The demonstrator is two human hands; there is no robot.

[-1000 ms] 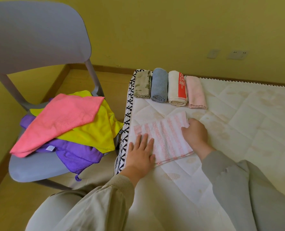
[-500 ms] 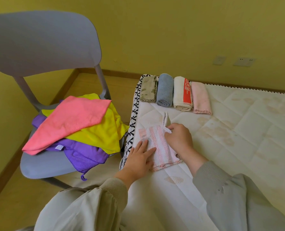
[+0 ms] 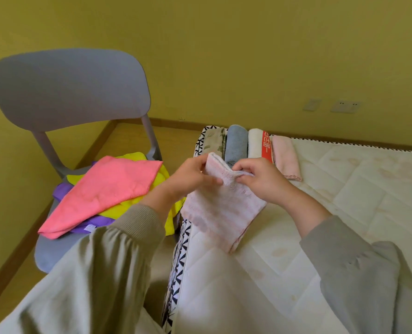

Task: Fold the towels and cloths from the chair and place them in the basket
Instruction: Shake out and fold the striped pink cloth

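Left fingers: the fingers (image 3: pixel 201 165) of the left hand (image 3: pixel 190 180) are curled, pinching the upper left edge of the pale pink cloth (image 3: pixel 222 208).
Right fingers: the fingers (image 3: pixel 242 168) of the right hand (image 3: pixel 265 183) are curled, pinching the same upper edge just beside the left hand.
Cloth position: held up above the left edge of the mattress (image 3: pixel 344 201), folded into a narrow band.
Cloth long axis: runs from the pinched end, which points to the mattress's far side, down to the person's side, leaning a little right.
Cloth lower end: reaches the mattress surface by its left edge; whether it rests there I cannot tell.
Folded row: patterned beige towel (image 3: pixel 213 141), blue towel (image 3: pixel 236 143), white towel with a red band (image 3: pixel 258 145) and pink towel (image 3: pixel 285 155), side by side at the mattress's far left corner, long axes pointing away.
Mattress: white, quilted, stained, with black-and-white trim along its edges.
Chair: grey chair (image 3: pixel 67 92) just left of the mattress.
Chair load: coral cloth (image 3: pixel 108 189) over yellow cloth (image 3: pixel 118 209) over purple cloth (image 3: pixel 61 190).
Room: wooden floor (image 3: pixel 132 141) left of the mattress; yellow wall (image 3: pixel 224 56) with sockets (image 3: pixel 344 106) beyond its far edge.
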